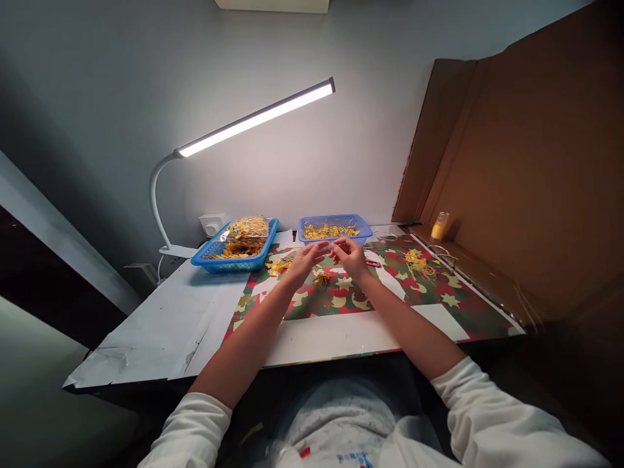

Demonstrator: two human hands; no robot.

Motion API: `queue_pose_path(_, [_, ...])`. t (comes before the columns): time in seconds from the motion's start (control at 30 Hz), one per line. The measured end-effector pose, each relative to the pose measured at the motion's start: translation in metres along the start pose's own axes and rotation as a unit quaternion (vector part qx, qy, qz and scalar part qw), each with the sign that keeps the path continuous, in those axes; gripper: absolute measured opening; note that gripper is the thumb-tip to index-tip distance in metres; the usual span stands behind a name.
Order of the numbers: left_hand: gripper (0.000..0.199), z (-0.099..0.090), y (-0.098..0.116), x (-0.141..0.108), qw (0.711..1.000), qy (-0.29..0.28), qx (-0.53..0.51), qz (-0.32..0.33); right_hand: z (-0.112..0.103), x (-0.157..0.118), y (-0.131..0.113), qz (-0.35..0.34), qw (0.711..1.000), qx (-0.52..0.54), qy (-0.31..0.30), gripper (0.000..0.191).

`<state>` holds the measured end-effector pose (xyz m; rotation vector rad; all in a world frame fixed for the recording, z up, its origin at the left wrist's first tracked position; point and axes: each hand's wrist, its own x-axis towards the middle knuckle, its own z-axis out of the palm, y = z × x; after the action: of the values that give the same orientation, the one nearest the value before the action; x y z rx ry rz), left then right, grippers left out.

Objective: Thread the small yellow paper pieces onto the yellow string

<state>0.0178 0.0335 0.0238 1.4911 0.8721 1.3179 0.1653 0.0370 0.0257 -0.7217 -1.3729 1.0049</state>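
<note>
Over the patterned sheet (341, 301), my left hand (307, 261) and my right hand (350, 256) meet fingertip to fingertip. Both have their fingers pinched together. Something small and pale seems to sit between them, too tiny to name. Just below the hands lies a small gold piece (322, 279) on the sheet. Gold leaf-like pieces (277, 267) rest to the left of my left hand. A pink-red tool (373, 263), only partly showing, lies beside my right hand. Behind the hands stands a blue-violet basket (365, 229) of gold pieces.
A blue basket (205, 262) with gold pieces and a clear bag (249, 227) stands left, near the lamp (253, 120). To the right are loose gold strands (418, 265), a small container of yellow stuff (439, 225) and a tall cardboard wall (526, 162).
</note>
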Motion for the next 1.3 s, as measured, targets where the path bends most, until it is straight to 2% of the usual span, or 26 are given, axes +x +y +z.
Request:
queue_pose_path(0.07, [0.037,0.006,-0.001,-0.006,0.993,-0.053,0.104,0.027,-0.001,-0.002,-0.008,-0.029,0.999,0.009,0.011,0.029])
queue_pose_path(0.17, [0.034,0.016,0.002,-0.016,0.967,-0.114,0.223,0.051,-0.003,0.0,-0.014,-0.044,0.999,0.012,0.019,0.03])
queue_pose_path(0.23, [0.033,0.021,0.006,-0.022,0.955,-0.153,0.251,0.045,-0.003,0.003,-0.012,-0.035,0.999,0.005,0.016,0.031])
queue_pose_path(0.33, [0.038,0.026,0.008,-0.027,0.959,-0.176,0.22,0.017,-0.003,0.007,-0.004,0.003,1.0,-0.018,-0.012,0.033])
queue_pose_path(0.43, [0.036,0.025,0.003,-0.024,0.982,-0.143,0.121,-0.031,-0.004,0.009,0.003,0.05,0.997,-0.046,-0.029,0.03])
queue_pose_path(0.53, [0.03,0.02,-0.004,-0.017,0.99,-0.092,-0.01,-0.105,-0.008,0.009,0.005,0.056,0.995,-0.083,0.021,0.022])
queue_pose_path(0.6, [0.029,0.015,-0.007,-0.013,0.985,-0.068,-0.076,-0.136,-0.012,0.007,0.003,0.009,0.992,-0.113,0.05,0.017])
queue_pose_path(0.7, [0.03,0.01,-0.008,-0.009,0.978,-0.046,-0.136,-0.151,-0.013,0.001,0.0,-0.086,0.982,-0.165,0.018,0.02])
queue_pose_path(0.77, [0.027,0.008,-0.009,-0.008,0.975,-0.028,-0.16,-0.153,-0.011,-0.004,0.001,-0.115,0.971,-0.209,-0.019,0.021])
queue_pose_path(0.9, [0.023,0.007,-0.01,-0.008,0.969,-0.003,-0.188,-0.158,-0.004,-0.009,0.007,-0.113,0.957,-0.262,-0.052,0.018])
queue_pose_path(1.07, [0.026,0.009,-0.01,-0.009,0.971,-0.013,-0.183,-0.155,-0.001,-0.011,0.016,-0.122,0.947,-0.296,-0.033,0.015])
queue_pose_path(1.23, [0.028,0.01,-0.01,-0.01,0.97,-0.015,-0.185,-0.155,-0.002,-0.013,0.021,-0.119,0.944,-0.307,-0.008,0.022])
queue_pose_path(1.3, [0.029,0.011,-0.009,-0.011,0.969,-0.02,-0.186,-0.159,-0.003,-0.012,0.022,-0.124,0.945,-0.303,-0.018,0.023])
